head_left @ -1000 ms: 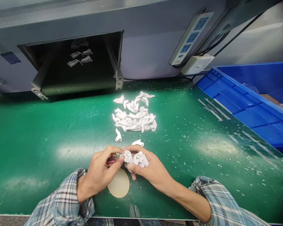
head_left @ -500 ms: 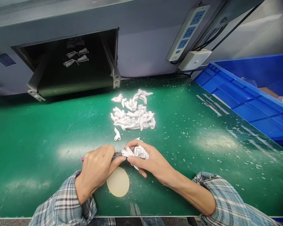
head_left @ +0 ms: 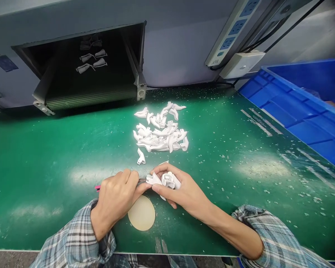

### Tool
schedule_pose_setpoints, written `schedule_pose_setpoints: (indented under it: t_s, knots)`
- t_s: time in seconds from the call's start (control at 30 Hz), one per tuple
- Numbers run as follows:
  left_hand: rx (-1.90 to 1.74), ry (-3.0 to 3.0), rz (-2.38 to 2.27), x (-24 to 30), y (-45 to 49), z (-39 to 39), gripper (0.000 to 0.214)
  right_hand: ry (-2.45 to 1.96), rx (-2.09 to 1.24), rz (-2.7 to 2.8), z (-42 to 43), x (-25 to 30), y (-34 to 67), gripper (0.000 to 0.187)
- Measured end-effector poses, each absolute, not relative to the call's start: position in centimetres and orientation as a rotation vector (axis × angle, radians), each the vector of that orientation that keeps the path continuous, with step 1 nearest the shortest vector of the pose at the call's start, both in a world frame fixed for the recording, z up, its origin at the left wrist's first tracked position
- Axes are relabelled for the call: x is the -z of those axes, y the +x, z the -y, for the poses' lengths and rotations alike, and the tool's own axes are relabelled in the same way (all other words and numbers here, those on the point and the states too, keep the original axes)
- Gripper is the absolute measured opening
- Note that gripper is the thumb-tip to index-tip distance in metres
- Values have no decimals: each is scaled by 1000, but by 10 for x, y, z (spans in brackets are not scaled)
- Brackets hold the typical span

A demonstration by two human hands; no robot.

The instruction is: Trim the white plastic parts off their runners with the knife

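Note:
My left hand point(head_left: 115, 203) is closed round a slim hand tool with a pink handle end point(head_left: 97, 188). Its dark metal tip point(head_left: 141, 181) reaches up to a small white plastic part point(head_left: 153, 179); whether it is pliers or a blade I cannot tell, as my fingers cover most of it. That part is pinched between thumb and fingers of my right hand point(head_left: 185, 191), and more white parts point(head_left: 169, 180) are cupped in the same palm. Just ahead lies a single white part point(head_left: 141, 157), with a loose pile of similar curved white parts point(head_left: 162, 139) behind it.
A round cream disc point(head_left: 141, 213) lies on the green tabletop point(head_left: 58, 160) below my hands. Small white scraps dot the right side. A conveyor point(head_left: 92, 97) carrying white parts comes out of a grey housing. At right stands a blue crate point(head_left: 293, 111); a power strip point(head_left: 231, 31) hangs behind.
The view has shifted slightly, so the pile and both hands appear a little further right. The tool's tip stays at the white part, and the grips are the same.

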State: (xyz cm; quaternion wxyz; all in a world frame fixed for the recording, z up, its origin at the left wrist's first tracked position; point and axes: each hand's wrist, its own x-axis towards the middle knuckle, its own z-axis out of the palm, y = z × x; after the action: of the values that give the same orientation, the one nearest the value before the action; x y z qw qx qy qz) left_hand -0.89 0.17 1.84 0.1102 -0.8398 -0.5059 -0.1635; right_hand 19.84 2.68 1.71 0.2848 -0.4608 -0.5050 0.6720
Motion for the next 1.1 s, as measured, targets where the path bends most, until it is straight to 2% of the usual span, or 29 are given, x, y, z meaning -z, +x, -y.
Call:
schedule_pose_setpoints:
  t_s: [0.57,0.7,0.87,1.1]
  knots:
    - [431,-2521,1459,-19,-13,0,46,-1261,-1756,1341,-24,-13,199,33]
    - [615,-2676,1549,-17,-15,-1,45,-1196,-1818,1257,-25,-12,198,35]
    - [977,-2824,1774,-15,-15,-2,31,-978,-2084,824,-27,-10,197,43]
    - [1043,-2943,1739,-18,-12,-2,22,-912,-2107,654,-28,-7,197,38]
